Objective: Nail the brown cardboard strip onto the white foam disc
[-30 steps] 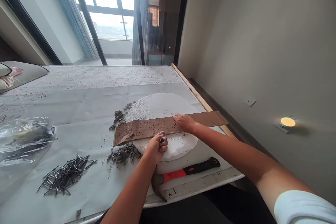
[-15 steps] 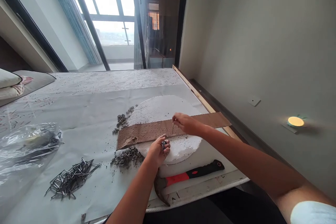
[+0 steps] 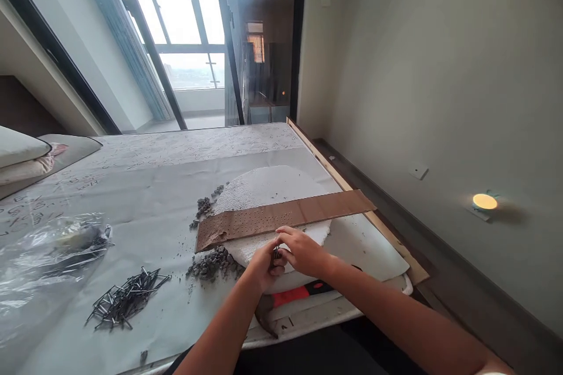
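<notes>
**Left hand** [image 3: 263, 266]: fingers curled closed around a small bunch of dark steel nails [image 3: 276, 254], which show only between the fingertips; located at the near edge of the landmark disc.

**Right hand** [image 3: 303, 252]: fingers narrowly bent, tips [image 3: 280, 250] meeting the left hand at the nails; whether they grip a nail is hidden.

**Landmark:** rough white foam disc [image 3: 268, 184], lying flat directly below both hands.

**Strip:** long brown perforated board [image 3: 285, 217], rows of small holes, frayed left end; lies across the disc, overhanging it on both sides.

**Hammer:** claw hammer with red-and-black handle [image 3: 299, 296] and dark steel head [image 3: 266, 313]; lies just beyond the disc's near edge, partly behind the forearms.

**Debris:** two heaps of grey crumbled grit [image 3: 213, 263]; both touch the disc's left edge.

**Loose nails:** heap of long dark steel nails [image 3: 127, 299], left of the disc, well apart.

**Bag:** crumpled clear plastic bag [image 3: 53, 252], farther left of the disc.

**Underlay:** grey paper sheet with handwritten marks [image 3: 132, 187], beneath the disc.

**Timber:** pale wooden batten [image 3: 334, 167], right of the disc.
</notes>
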`<state>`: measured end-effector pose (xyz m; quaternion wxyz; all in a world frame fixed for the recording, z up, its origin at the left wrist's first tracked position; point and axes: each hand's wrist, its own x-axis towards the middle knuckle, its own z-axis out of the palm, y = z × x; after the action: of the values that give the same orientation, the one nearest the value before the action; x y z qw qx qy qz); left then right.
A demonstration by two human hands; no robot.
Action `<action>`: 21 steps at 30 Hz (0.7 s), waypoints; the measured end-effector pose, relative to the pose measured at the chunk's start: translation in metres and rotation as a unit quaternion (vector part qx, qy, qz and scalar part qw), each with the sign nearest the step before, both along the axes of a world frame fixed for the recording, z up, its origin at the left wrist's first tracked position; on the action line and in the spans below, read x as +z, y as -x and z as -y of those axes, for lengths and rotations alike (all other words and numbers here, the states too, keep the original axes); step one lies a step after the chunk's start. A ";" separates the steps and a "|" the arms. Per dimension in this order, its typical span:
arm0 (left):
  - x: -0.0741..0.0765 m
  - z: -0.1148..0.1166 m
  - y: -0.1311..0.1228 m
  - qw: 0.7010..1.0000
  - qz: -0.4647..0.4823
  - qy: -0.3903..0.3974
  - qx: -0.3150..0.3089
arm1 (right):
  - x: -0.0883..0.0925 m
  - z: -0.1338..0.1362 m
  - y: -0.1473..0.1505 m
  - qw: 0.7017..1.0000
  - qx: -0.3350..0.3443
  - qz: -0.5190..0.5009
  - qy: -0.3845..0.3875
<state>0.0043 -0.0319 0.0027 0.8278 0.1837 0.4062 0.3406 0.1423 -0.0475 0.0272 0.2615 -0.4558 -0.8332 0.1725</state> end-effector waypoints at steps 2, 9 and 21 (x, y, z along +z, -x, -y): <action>0.000 0.006 0.000 1.000 -0.007 -0.016 -0.008 | -0.001 0.022 0.000 0.997 -0.037 -0.067 0.004; 0.015 0.026 0.025 0.998 -0.023 -0.063 -0.008 | -0.019 0.117 0.007 0.962 -0.042 -0.250 0.103; -0.020 0.023 0.131 0.965 -0.215 -0.031 0.150 | -0.100 0.179 -0.003 0.817 -0.077 -0.401 0.406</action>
<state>-0.1272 -0.0550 -0.0173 0.6543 0.2152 0.5870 0.4255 0.1452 -0.2268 -0.0727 0.3762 -0.4737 -0.4711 0.6420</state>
